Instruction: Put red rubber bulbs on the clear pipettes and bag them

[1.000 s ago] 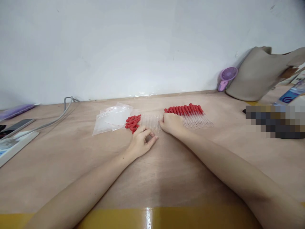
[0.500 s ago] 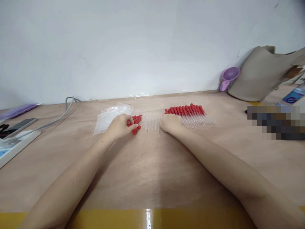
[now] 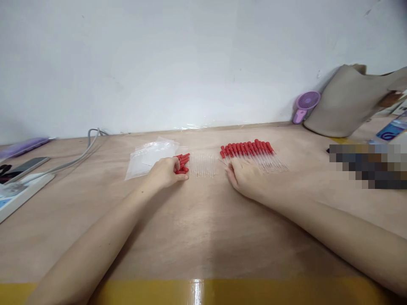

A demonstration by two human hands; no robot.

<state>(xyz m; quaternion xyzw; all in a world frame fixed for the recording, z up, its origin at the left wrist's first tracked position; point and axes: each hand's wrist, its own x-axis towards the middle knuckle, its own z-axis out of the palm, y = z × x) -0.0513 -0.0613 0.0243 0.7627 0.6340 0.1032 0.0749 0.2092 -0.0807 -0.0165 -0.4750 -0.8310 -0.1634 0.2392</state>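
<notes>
My left hand (image 3: 165, 173) lies on the wooden table (image 3: 203, 228) with its fingers curled onto a small pile of red rubber bulbs (image 3: 183, 163), pinching one. Right of the pile lies a row of clear glass tubes (image 3: 203, 165). My right hand (image 3: 244, 177) rests, fingers curled, just in front of a row of assembled droppers with red bulbs (image 3: 251, 151). A thin clear tube seems to stick out of its fingers toward the upper left.
Clear plastic bags (image 3: 148, 157) lie left of the bulbs. A grey cable (image 3: 79, 156), a phone (image 3: 27, 167) and a white board (image 3: 22, 190) sit at the left. A purple mini fan (image 3: 305, 103) and a beige bag (image 3: 349, 99) stand at the back right by the wall.
My left hand moved from in front of the tubes up-left onto the red bulb pile and closed there. My right hand drew back from the tube row toward me and to the right.
</notes>
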